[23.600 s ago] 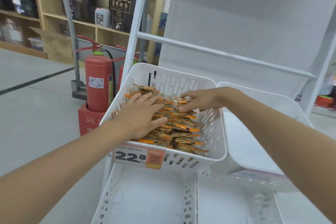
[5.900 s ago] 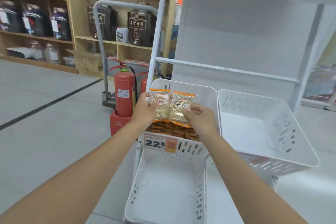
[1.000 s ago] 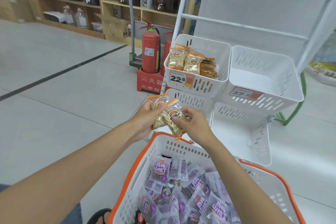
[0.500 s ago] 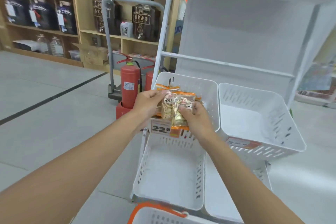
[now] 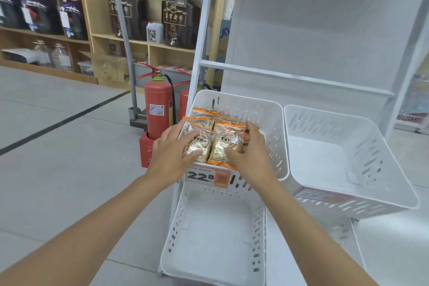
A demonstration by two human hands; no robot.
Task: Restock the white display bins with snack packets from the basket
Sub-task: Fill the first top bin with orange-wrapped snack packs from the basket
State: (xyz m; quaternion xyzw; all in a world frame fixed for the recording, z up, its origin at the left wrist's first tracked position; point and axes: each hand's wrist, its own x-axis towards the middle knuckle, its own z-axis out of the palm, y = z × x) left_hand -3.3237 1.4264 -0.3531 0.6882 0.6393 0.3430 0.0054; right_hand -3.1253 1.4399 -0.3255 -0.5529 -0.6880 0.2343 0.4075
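Observation:
Two clear snack packets with orange edges stand upright at the front of the upper left white bin [image 5: 267, 109], which bears a 22.8 price tag [image 5: 206, 177]. My left hand [image 5: 170, 146] grips the left packet [image 5: 198, 144] by its side. The right packet [image 5: 228, 143] is held by my right hand [image 5: 251, 153]. More of the same packets [image 5: 204, 114] stand behind them in that bin. The basket is out of view.
An empty white bin [image 5: 348, 146] sits to the right, two more empty bins [image 5: 216, 234] below. Red fire extinguishers [image 5: 159, 109] and a grey hand trolley [image 5: 125, 42] stand left of the white rack. Wooden shelves with dark jars line the back.
Both hands have carried the two packets forward over the bin's front rim and lowered them in front of the standing row. The camera view has tilted up from the basket.

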